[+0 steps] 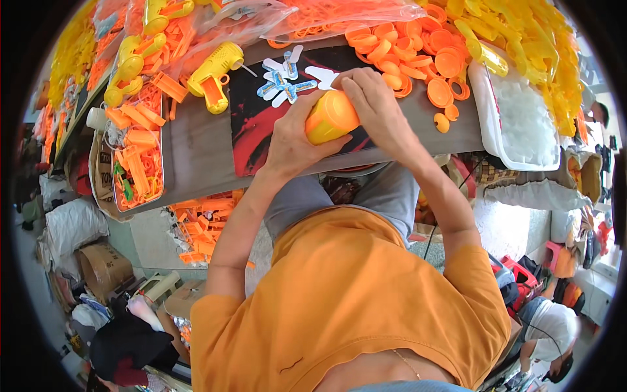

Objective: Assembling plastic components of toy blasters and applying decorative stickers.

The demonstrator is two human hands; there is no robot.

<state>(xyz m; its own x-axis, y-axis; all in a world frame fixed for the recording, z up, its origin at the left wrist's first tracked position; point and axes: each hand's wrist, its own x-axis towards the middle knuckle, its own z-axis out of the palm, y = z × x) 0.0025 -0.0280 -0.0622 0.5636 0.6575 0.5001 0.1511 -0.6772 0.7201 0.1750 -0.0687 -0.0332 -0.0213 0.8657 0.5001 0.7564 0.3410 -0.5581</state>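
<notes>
In my left hand is a yellow-orange plastic cup-shaped part. The fingers wrap its left side, and the thumb lies along its near edge. My right hand bends over the part's far right side with its fingers pressed together. The tips of those fingers are partly hidden, so any small piece in them does not show. Just beyond the hands, white stickers and several blue-and-white stickers lie on a dark red-and-black mat.
A yellow toy gun shell with a thin metal rod lies left of the mat. Orange round caps are heaped at the right. A white tub of clear pieces stands farther right. A box of orange parts stands at the left.
</notes>
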